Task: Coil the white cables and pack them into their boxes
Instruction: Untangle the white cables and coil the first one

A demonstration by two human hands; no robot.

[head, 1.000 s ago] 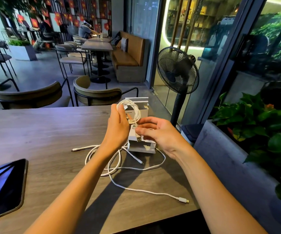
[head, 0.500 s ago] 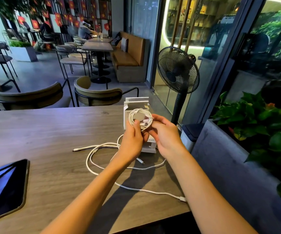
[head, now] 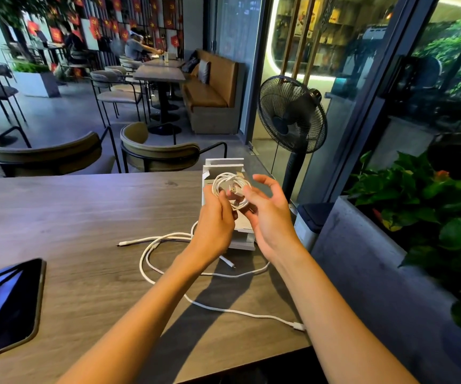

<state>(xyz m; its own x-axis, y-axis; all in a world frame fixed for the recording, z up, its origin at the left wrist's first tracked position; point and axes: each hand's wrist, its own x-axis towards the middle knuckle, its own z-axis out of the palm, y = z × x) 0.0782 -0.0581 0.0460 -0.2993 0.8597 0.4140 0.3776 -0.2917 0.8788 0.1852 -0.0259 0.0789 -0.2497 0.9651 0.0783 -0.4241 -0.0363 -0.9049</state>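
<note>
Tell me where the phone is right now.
The phone lies flat at the near left of the wooden table, screen up, well left of the loose cable and apart from both hands.

The hands hide much of the white boxes; the phone is cut off at the left edge
</note>
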